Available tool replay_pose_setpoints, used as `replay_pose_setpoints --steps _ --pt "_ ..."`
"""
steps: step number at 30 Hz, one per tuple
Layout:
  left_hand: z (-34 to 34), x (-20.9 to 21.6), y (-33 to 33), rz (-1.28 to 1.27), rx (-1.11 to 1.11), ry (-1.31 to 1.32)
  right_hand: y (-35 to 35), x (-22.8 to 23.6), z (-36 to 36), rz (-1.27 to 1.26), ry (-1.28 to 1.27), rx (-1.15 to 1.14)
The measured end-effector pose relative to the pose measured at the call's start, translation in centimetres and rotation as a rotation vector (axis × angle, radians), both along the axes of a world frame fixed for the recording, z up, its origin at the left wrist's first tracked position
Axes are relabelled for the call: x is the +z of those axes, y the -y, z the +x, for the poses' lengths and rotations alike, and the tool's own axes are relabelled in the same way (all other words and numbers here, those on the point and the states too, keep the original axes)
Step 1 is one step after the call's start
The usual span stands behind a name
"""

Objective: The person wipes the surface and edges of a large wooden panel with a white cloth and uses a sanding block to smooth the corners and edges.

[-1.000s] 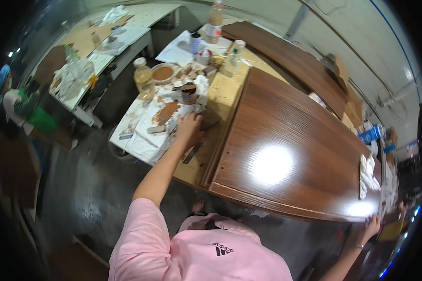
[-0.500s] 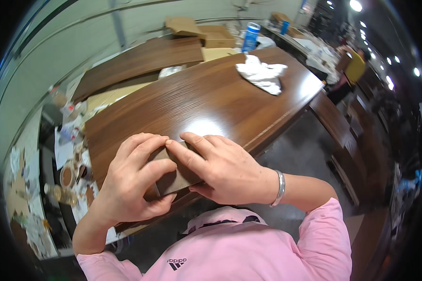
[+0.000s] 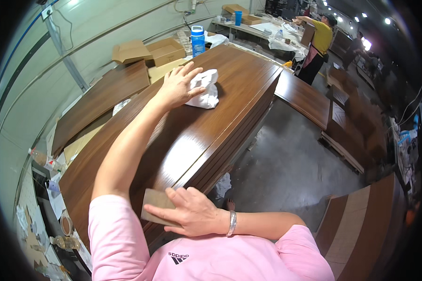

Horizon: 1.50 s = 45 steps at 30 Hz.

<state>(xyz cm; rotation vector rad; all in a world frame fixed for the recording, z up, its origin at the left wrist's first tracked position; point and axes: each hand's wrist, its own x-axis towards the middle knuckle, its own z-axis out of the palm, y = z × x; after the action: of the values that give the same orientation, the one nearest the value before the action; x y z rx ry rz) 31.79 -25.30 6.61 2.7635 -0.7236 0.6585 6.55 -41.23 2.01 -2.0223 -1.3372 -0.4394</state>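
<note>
Left hand [image 3: 177, 86] has left the small tan block [image 3: 157, 206] and now reaches far forward, fingers spread flat on the white cloth [image 3: 205, 94] lying on the stacked wooden panels [image 3: 192, 140]. Right hand [image 3: 192, 216] alone grips the block near the body, at the panel edge.

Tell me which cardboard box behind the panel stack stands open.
The right cardboard box, nearer the blue bottle, stands open, its hollow showing. The left box has its flaps folded shut.

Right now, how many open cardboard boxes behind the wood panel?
3: two boxes side by side past the left hand, box and box; a third box on the far bench. Others may be hidden.
</note>
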Motion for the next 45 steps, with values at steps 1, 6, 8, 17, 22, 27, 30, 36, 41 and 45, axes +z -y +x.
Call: replay_pose_setpoints --steps 1,6,8,17,22,27,30,36,41,45 --pt "1.9 -1.1 0.5 0.077 0.042 -0.03 0.4 -0.2 0.7 0.031 0.022 -0.025" --pt "4.4 -5.0 1.3 0.151 0.105 -0.294 14.1 -0.9 18.0 0.005 0.13 -0.935" --pt "4.3 -4.3 3.3 0.117 0.039 -0.218 21.3 -2.4 23.0 -0.01 0.256 -1.214" --pt "2.8 -4.4 2.0 0.095 0.066 -0.203 8.2 -1.4 11.8 0.125 0.191 -0.294" --pt "1.9 -3.5 1.8 0.096 0.093 -0.193 23.7 -2.6 32.2 0.04 0.041 -0.98" --pt "2.0 -3.2 2.1 0.099 0.102 -0.235 32.3 -2.5 44.3 -0.061 0.006 -1.223" --pt "1.9 -3.1 2.2 0.118 0.109 -0.224 33.3 -2.3 46.3 -0.046 -0.085 -1.242" --pt "1.8 -3.1 2.5 0.064 0.082 -0.203 31.7 -2.3 42.6 0.044 -0.087 -1.184" --pt "1.8 -3.5 2.0 0.051 0.09 -0.2 22.7 -2.0 31.4 0.036 0.083 -0.941" --pt "2.3 -5.0 0.6 -0.008 0.079 -0.119 13.5 -1.0 19.8 0.02 0.094 -0.641"
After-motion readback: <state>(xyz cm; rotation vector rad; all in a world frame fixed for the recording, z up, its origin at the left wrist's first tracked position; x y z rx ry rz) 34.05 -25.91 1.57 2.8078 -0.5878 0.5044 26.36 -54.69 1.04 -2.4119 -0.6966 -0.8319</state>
